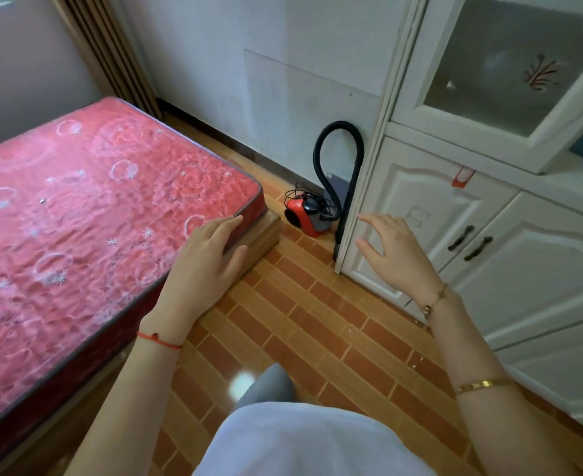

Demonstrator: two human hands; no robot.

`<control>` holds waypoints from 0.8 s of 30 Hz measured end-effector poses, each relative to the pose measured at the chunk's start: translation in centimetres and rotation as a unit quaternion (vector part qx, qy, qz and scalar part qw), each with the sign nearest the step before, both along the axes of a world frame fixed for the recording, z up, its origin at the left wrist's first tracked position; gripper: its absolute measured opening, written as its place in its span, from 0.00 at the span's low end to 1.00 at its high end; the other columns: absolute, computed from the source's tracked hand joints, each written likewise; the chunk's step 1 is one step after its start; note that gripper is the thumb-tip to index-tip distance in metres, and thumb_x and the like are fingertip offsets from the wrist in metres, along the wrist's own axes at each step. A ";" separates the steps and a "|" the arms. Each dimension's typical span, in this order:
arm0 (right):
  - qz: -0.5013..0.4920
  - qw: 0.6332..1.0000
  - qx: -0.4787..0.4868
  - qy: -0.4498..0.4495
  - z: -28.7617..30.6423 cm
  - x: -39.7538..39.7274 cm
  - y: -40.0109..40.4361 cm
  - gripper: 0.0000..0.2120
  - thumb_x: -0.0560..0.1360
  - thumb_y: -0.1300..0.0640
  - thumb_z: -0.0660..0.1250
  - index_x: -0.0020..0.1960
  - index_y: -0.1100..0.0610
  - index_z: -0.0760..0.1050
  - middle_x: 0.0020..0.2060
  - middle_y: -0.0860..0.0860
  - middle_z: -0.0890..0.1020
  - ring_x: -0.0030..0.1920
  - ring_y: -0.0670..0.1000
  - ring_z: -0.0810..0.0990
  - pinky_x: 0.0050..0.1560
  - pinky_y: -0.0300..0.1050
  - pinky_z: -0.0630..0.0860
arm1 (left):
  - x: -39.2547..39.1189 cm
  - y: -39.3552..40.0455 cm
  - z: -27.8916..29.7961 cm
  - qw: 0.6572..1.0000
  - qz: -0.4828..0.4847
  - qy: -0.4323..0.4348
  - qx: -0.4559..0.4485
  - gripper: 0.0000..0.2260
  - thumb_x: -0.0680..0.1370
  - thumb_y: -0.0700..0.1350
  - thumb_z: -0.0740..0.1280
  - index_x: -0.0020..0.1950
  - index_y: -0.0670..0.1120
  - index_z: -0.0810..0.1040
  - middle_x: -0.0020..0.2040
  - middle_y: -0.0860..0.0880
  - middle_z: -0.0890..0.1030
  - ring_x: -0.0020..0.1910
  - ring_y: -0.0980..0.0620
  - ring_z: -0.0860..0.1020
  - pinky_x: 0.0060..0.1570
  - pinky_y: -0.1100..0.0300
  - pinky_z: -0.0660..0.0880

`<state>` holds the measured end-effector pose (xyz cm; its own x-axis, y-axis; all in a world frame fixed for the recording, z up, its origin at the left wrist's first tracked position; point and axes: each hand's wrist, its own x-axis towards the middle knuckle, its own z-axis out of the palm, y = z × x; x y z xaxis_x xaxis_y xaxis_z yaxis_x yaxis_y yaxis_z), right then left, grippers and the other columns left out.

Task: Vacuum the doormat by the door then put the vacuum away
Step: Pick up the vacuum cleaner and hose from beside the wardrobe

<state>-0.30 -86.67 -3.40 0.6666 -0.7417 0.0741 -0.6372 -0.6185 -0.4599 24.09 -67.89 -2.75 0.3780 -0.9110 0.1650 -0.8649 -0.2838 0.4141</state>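
1. The red canister vacuum sits on the tiled floor in the corner, between the mattress and the white cabinet.
2. Its black hose loops up against the wall.
3. The left hand hovers released over the mattress corner.
4. The right hand, fingers spread, holds nothing near the cabinet's edge.

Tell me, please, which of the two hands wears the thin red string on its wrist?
The left hand, held out over the corner of the red mattress. The right hand, near the white cabinet, has gold bracelets instead.
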 end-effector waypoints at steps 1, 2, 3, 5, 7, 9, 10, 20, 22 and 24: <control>0.000 1.000 0.002 -0.001 -0.3 0.9 -1.4 0.21 0.81 0.48 0.58 0.72 0.51 0.65 0.68 0.48 0.71 0.69 0.49 0.64 0.72 0.50 0.62 | 0.8 -1.3 -0.3 1.000 -0.001 0.003 0.005 0.21 0.81 0.51 0.59 0.73 0.46 0.67 0.70 0.47 0.71 0.69 0.48 0.68 0.68 0.51 0.66; 0.000 1.000 0.002 -0.003 -0.7 1.8 -2.7 0.21 0.80 0.48 0.58 0.72 0.51 0.66 0.68 0.48 0.71 0.69 0.49 0.64 0.71 0.50 0.62 | 1.5 -2.6 -0.5 1.000 -0.003 0.003 0.007 0.21 0.81 0.52 0.58 0.73 0.46 0.68 0.70 0.47 0.71 0.69 0.47 0.68 0.68 0.51 0.66; 0.000 1.000 0.002 -0.004 -1.0 2.7 -4.1 0.21 0.80 0.48 0.58 0.72 0.52 0.66 0.68 0.48 0.71 0.70 0.49 0.65 0.71 0.50 0.62 | 2.3 -4.0 -0.8 1.000 -0.006 0.002 0.006 0.22 0.81 0.53 0.57 0.73 0.45 0.68 0.69 0.47 0.72 0.68 0.47 0.69 0.68 0.51 0.66; 0.001 1.000 0.005 -0.009 -1.8 4.7 -6.8 0.21 0.80 0.48 0.59 0.72 0.52 0.66 0.68 0.48 0.71 0.70 0.49 0.65 0.72 0.50 0.62 | 4.0 -6.9 -1.4 1.000 -0.009 0.000 0.006 0.23 0.79 0.53 0.56 0.72 0.45 0.69 0.69 0.47 0.73 0.68 0.48 0.70 0.67 0.52 0.66; 0.005 1.000 0.006 -0.014 -2.6 6.9 -9.6 0.21 0.80 0.49 0.59 0.72 0.52 0.66 0.68 0.48 0.71 0.70 0.48 0.65 0.72 0.48 0.63 | 5.9 -10.1 -2.1 1.000 -0.016 0.004 0.008 0.23 0.79 0.53 0.56 0.72 0.46 0.69 0.69 0.48 0.73 0.68 0.48 0.69 0.67 0.53 0.65; 0.005 1.000 0.009 -0.012 -3.3 9.5 -12.6 0.21 0.80 0.49 0.59 0.72 0.52 0.66 0.68 0.47 0.71 0.70 0.47 0.65 0.72 0.47 0.62 | 8.2 -13.5 -2.5 1.000 -0.023 0.011 0.006 0.23 0.79 0.54 0.56 0.72 0.46 0.68 0.69 0.48 0.72 0.68 0.48 0.69 0.67 0.54 0.64; 0.004 1.000 0.012 -0.009 -3.5 10.8 -14.1 0.21 0.80 0.49 0.60 0.72 0.52 0.66 0.68 0.47 0.71 0.70 0.47 0.64 0.71 0.46 0.61 | 9.5 -15.3 -2.7 1.000 -0.026 0.014 0.003 0.23 0.79 0.54 0.56 0.72 0.46 0.69 0.68 0.48 0.73 0.67 0.48 0.69 0.67 0.55 0.64; -0.004 0.999 0.039 -0.017 -3.8 23.1 -29.0 0.19 0.80 0.51 0.60 0.71 0.52 0.67 0.66 0.47 0.73 0.69 0.48 0.66 0.70 0.51 0.65 | 21.4 -33.1 -2.4 0.999 -0.045 0.002 0.003 0.21 0.81 0.48 0.60 0.73 0.46 0.67 0.69 0.47 0.72 0.69 0.47 0.69 0.69 0.49 0.66; -0.011 0.999 0.040 -0.020 -4.1 24.2 -31.0 0.19 0.80 0.51 0.60 0.70 0.51 0.67 0.66 0.46 0.73 0.69 0.47 0.66 0.70 0.50 0.65 | 22.8 -35.9 -2.3 0.999 -0.051 0.000 0.000 0.21 0.81 0.48 0.61 0.73 0.47 0.67 0.69 0.48 0.72 0.68 0.48 0.69 0.69 0.50 0.66; -0.020 0.999 0.044 -0.019 -4.5 24.9 -33.0 0.20 0.80 0.52 0.61 0.71 0.52 0.67 0.66 0.47 0.73 0.68 0.48 0.67 0.71 0.48 0.65 | 24.1 -38.9 -2.3 0.998 -0.059 -0.002 -0.003 0.20 0.81 0.47 0.62 0.73 0.47 0.67 0.68 0.47 0.72 0.68 0.48 0.69 0.69 0.51 0.66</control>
<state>24.65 -119.68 -7.94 0.6343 -0.7724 0.0319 -0.6420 -0.5494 -0.5348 48.15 -106.74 -5.10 0.2681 -0.9478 0.1726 -0.8939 -0.1779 0.4115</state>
